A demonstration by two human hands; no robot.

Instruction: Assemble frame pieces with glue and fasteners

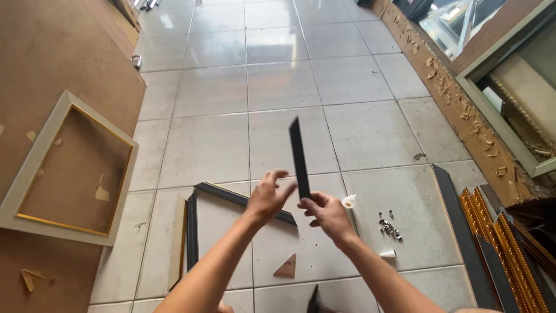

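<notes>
My right hand [326, 212] grips the lower end of a short black frame moulding strip [298, 153], which stands nearly upright above the tiled floor. My left hand [268, 193] is just left of the strip with fingers spread, its fingertips close to the strip but holding nothing. Below my hands, two dark frame moulding pieces [215, 203] lie on the floor joined in an L shape.
A grey frame with gold inner edge [58, 174] rests on a brown board at left. Small metal fasteners [389, 227] and a white scrap [348, 200] lie on the tiles. Black and gold mouldings [492, 232] are stacked at right. A triangular wood offcut [287, 268] lies near me.
</notes>
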